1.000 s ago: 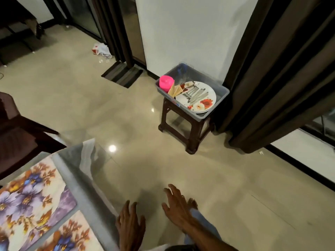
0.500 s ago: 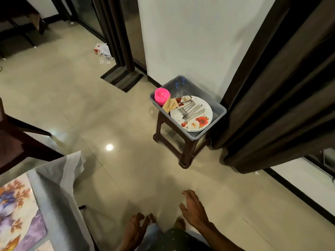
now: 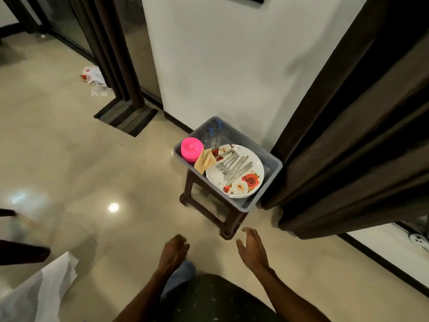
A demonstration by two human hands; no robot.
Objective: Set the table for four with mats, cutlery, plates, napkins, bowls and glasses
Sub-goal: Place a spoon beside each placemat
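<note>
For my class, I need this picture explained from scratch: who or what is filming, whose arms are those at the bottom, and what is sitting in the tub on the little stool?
There is no machine here. A person wears a wide-angle camera on the head, so the one picture looks forward and down from their eyes. The two arms at the bottom are that person's own. The left hand and the right hand both hang relaxed over the floor and hold nothing.

Ahead, against the white wall, a brown stool carries a grey tub. In the tub lies a stack of flowered plates with the cutlery resting on top. Beside them are pink bowls, tan napkins and, at the back, clear glasses. How many of each there are cannot be told.

Dark curtains hang to the right of the stool.
</note>
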